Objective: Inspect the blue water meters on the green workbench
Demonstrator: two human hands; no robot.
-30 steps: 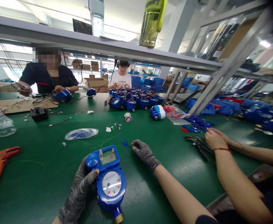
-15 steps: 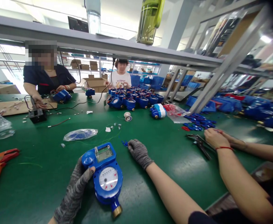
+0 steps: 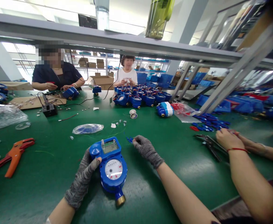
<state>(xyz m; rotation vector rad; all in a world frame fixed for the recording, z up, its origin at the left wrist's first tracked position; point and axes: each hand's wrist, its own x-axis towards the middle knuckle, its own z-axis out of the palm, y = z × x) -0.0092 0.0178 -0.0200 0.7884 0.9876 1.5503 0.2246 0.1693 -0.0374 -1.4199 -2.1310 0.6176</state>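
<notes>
"Head view: where's the meter (image 3: 113,173), and who has it?"

"Toward the near edge of the counter (image 3: 148,197), and the left hand (image 3: 83,175) has it. That grip is closed on its upper left side, thumb over the front. I can't tell whether the underside touches the counter."

"Which way does it point?"

"Long axis runs near to far, a bit slanted. The brass end (image 3: 120,200) aims at the near edge, veering right; the display (image 3: 110,147) end aims at the far edge, veering left. The dial (image 3: 113,170) sits between them, face up toward the camera."

"And the right hand (image 3: 148,151)?"

"Farther from the near edge than the dial, fingers curled, tips right at the blue bits (image 3: 129,140). Whether that grip has pinched one, I can't tell."

"What's around them?"

"Beyond the bits, toward the far edge, there's a spool (image 3: 133,114). A clear pouch (image 3: 88,128) lies past the display, to its left. An orange cutter (image 3: 16,154) is well left of the left hand. Over on the right, a co-worker's hand (image 3: 228,139) is near some black pliers (image 3: 211,147). Other meters (image 3: 136,99) crowd together nearer the far edge."
</notes>
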